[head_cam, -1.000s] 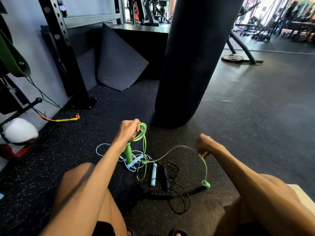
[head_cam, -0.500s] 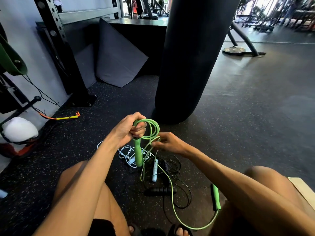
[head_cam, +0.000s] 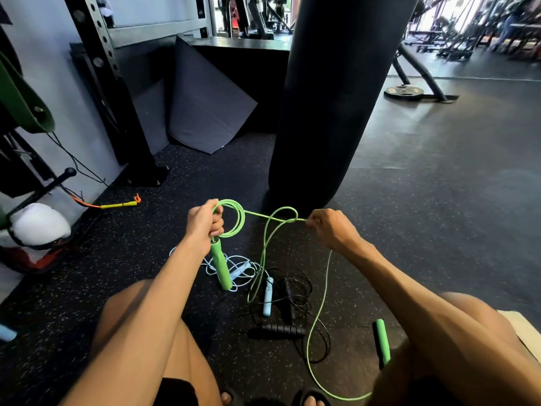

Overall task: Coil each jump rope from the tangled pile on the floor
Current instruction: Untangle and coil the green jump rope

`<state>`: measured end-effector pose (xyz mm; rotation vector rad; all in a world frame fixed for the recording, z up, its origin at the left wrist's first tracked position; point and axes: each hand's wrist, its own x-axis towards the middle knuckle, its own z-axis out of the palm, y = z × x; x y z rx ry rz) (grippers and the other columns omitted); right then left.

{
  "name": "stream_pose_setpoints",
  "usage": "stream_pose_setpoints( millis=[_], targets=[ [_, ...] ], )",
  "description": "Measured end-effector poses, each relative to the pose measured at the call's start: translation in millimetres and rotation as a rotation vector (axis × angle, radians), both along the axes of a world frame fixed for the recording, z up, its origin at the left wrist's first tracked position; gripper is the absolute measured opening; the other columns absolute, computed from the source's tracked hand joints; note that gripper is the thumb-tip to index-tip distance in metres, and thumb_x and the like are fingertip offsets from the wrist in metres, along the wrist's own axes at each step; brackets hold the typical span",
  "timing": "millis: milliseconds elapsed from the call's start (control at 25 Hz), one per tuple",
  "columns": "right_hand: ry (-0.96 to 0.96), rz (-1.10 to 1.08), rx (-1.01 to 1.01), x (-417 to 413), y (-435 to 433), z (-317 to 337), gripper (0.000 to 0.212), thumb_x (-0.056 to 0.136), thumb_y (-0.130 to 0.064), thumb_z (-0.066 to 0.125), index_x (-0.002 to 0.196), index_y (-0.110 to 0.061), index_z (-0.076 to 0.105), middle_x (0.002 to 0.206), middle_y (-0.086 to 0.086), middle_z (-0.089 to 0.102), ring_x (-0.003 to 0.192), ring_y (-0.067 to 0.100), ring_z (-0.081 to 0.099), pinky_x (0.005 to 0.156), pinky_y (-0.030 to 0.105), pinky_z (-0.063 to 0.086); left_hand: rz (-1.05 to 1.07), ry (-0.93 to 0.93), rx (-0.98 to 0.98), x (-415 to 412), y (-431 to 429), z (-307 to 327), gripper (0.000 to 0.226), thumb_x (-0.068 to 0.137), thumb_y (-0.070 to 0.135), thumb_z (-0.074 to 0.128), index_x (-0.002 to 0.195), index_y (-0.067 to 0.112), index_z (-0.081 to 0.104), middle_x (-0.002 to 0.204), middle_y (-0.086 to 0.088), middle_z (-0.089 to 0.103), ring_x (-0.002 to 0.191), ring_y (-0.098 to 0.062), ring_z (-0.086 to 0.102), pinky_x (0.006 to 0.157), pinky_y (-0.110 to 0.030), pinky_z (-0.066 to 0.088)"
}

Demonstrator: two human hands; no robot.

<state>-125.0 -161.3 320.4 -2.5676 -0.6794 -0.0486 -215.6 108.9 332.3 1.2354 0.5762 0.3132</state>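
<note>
My left hand grips a small coil of the green jump rope, and one green handle hangs down from that fist. My right hand pinches the green cord further along, held taut between the hands. The rest of the cord drops in a loop to the floor and runs to the second green handle by my right leg. On the floor below lie a light blue rope and a black rope, still tangled together.
A black punching bag hangs just beyond the hands. A rack upright and a leaning dark mat stand at the left back. A yellow-and-orange rope lies by the wall. My knees frame the pile.
My right hand has moved away from the left, out to the right, drawing a fresh length of green cord taut. The free green handle has slid nearer my right leg.
</note>
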Motion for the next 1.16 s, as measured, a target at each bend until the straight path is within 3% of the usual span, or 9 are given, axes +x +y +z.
stream_pose_setpoints(
  millis=[120,280,480,640,760,920,1040,1120,1160],
  targets=[
    [-0.052,0.05,0.109,-1.1,-4.3,5.3,0.018,0.096,-0.018,0.059,0.085,-0.012,0.072,0.08,-0.001,0.06,0.078,0.017,0.059,0.071,0.035,0.049,-0.054,-0.002,0.079,-1.5,-2.9,4.7,0.035,0.099,0.02,0.047,0.065,0.011,0.046,0.038,0.01,0.021,0.032,-0.006,0.017,0.035,-0.018,0.013],
    [0.273,0.176,0.526,-12.4,-0.4,20.7,0.02,0.102,-0.013,0.047,0.09,-0.009,0.062,0.078,0.01,0.069,0.07,0.022,0.07,0.067,0.033,0.059,-0.166,-0.046,0.307,-4.0,-10.0,4.1,0.041,0.103,0.03,0.047,0.08,0.001,0.066,0.043,0.009,0.024,0.038,-0.005,0.019,0.04,-0.02,0.016],
    [0.013,0.246,0.398,-15.8,19.3,33.3,0.013,0.097,-0.026,0.06,0.091,-0.02,0.07,0.069,-0.014,0.061,0.06,-0.001,0.056,0.059,0.015,0.043,-0.331,-0.124,0.427,-0.9,-39.6,-1.0,0.033,0.099,0.031,0.054,0.096,0.006,0.075,0.051,0.009,0.029,0.044,-0.004,0.024,0.044,-0.018,0.022],
    [0.103,0.233,0.442,-20.5,31.1,28.6,0.016,0.095,-0.032,0.061,0.085,-0.023,0.069,0.071,-0.013,0.061,0.061,-0.001,0.052,0.06,0.022,0.042,-0.409,-0.128,0.661,2.6,-53.2,-13.2,0.019,0.085,0.031,0.074,0.091,0.013,0.076,0.059,0.009,0.053,0.056,-0.006,0.044,0.054,-0.027,0.032],
    [0.101,0.225,0.353,-25.6,31.2,28.1,0.023,0.092,-0.039,0.064,0.09,-0.016,0.068,0.072,-0.008,0.06,0.06,0.002,0.049,0.055,0.018,0.039,-0.379,-0.143,0.727,0.9,-59.6,-12.1,0.011,0.084,0.024,0.075,0.083,0.013,0.075,0.059,0.013,0.058,0.055,0.0,0.047,0.053,-0.023,0.034],
    [-0.042,0.14,0.306,-21.2,23.9,22.7,0.026,0.1,-0.022,0.053,0.089,-0.006,0.07,0.077,0.0,0.065,0.066,0.013,0.059,0.062,0.028,0.044,-0.383,-0.167,0.548,-1.0,-53.6,-3.0,0.016,0.088,0.023,0.071,0.079,0.01,0.074,0.059,-0.003,0.052,0.049,-0.007,0.039,0.047,-0.02,0.033],
    [0.378,-0.165,0.563,-5.0,5.0,8.7,0.032,0.104,-0.02,0.047,0.1,0.003,0.069,0.08,0.014,0.069,0.066,0.023,0.066,0.072,0.043,0.058,-0.419,-0.205,0.23,-2.4,-43.3,3.1,0.016,0.092,0.015,0.063,0.079,0.007,0.067,0.049,0.007,0.028,0.042,-0.006,0.02,0.044,-0.02,0.018],
    [0.609,-0.31,0.521,-1.4,-4.7,-8.2,0.02,0.099,-0.008,0.051,0.106,0.005,0.064,0.084,0.022,0.069,0.063,0.028,0.067,0.071,0.049,0.06,-0.442,-0.243,0.046,-4.4,-39.5,9.0,0.017,0.094,0.014,0.059,0.08,0.007,0.064,0.048,0.01,0.022,0.041,-0.006,0.016,0.045,-0.021,0.016],
    [0.569,-0.316,0.43,-3.3,-5.7,-14.2,0.018,0.096,-0.002,0.052,0.109,0.002,0.063,0.089,0.021,0.07,0.066,0.028,0.069,0.07,0.048,0.062,-0.444,-0.248,-0.007,-5.0,-38.1,11.7,0.017,0.094,0.013,0.058,0.08,0.007,0.063,0.047,0.01,0.022,0.041,-0.005,0.016,0.044,-0.021,0.017]
  ],
)
